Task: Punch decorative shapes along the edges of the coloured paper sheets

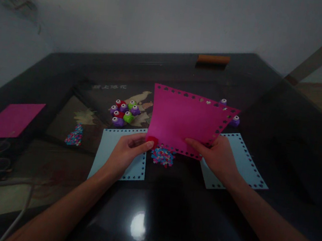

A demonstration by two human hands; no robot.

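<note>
A pink paper sheet (185, 119) is held up over the table, with small shapes punched along its top, right and bottom edges. My right hand (218, 155) pinches it near the lower right, thumb on the face turned to me. At the lower left corner, my left hand (130, 150) is closed on a small red craft punch (152, 140), mostly hidden by the fingers and paper. Below the sheet lies a pile of blue and pink paper confetti (163, 156). A light blue punched sheet (106, 151) lies under my left hand, another blue sheet (240, 158) under my right.
Several purple, red and green craft punches (124, 107) cluster behind the left blue sheet, and a purple punch (235, 121) stands at the right. More confetti (75, 136) and a plain pink sheet (12, 120) lie left. A brown roll (213, 59) rests on the glossy black table's (167, 208) far edge.
</note>
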